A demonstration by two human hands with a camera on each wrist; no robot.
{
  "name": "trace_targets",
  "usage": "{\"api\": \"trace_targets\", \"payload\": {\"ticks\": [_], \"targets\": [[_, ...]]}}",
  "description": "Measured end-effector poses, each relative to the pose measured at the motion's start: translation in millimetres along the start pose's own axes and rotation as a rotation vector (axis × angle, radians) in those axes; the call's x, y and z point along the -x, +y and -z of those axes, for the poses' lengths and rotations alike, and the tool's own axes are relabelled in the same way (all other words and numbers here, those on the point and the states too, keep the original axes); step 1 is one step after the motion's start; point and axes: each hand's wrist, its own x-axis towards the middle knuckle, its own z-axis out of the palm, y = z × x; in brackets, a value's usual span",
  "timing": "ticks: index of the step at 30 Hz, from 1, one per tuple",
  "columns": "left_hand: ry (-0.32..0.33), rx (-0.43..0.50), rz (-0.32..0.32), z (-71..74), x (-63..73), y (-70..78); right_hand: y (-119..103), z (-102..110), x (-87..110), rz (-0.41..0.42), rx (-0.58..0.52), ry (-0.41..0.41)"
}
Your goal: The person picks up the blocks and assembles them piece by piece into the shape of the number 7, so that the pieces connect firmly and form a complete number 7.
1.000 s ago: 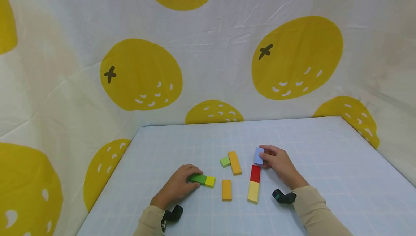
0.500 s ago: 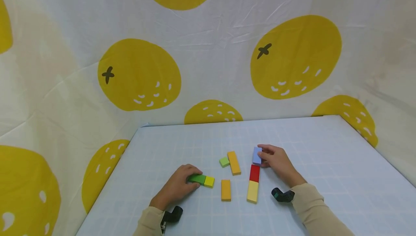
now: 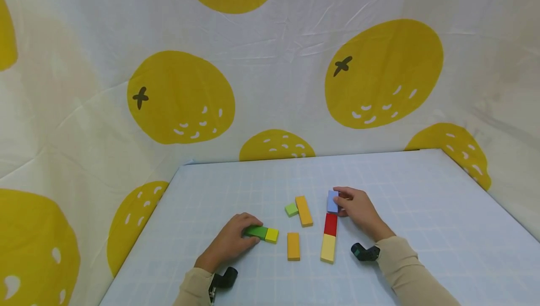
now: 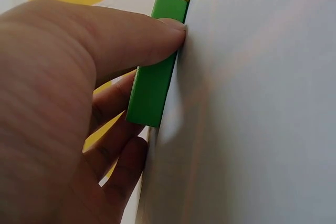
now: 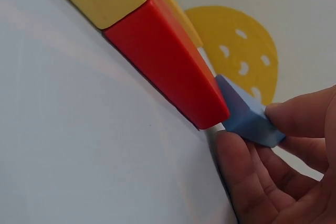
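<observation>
My left hand [image 3: 231, 239] pinches a green block [image 4: 149, 93] between thumb and fingers, low at the table surface. Against the green block's far end sits a small yellow block [image 3: 272, 235]. On the right, my right hand [image 3: 358, 208] pinches a light blue block [image 5: 247, 114] by its sides. The near end of this blue block is at the far end of a red block [image 3: 331, 225]; whether they touch I cannot tell. A cream block [image 3: 328, 249] lies end to end with the red one, nearer to me, forming a line.
Between the hands lie two orange blocks, a nearer orange block [image 3: 293, 246] and a farther, tilted orange block [image 3: 304, 211]. A small light green block [image 3: 291, 210] is beside the farther one. All lie on a pale checked tabletop [image 3: 236, 179], backed by a fruit-print curtain [image 3: 274, 85].
My right hand and the blue block have shifted very slightly left, lining up more closely with the red block. The left hand keeps its hold on the green block.
</observation>
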Motion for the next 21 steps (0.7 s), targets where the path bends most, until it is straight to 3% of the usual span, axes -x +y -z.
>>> {"api": "trace_targets", "payload": {"ticks": [21], "targets": [[-0.004,-0.011,0.037,-3.1,-1.1,-0.9,-9.1,-2.0,5.5,0.047,0.194,0.003]]}}
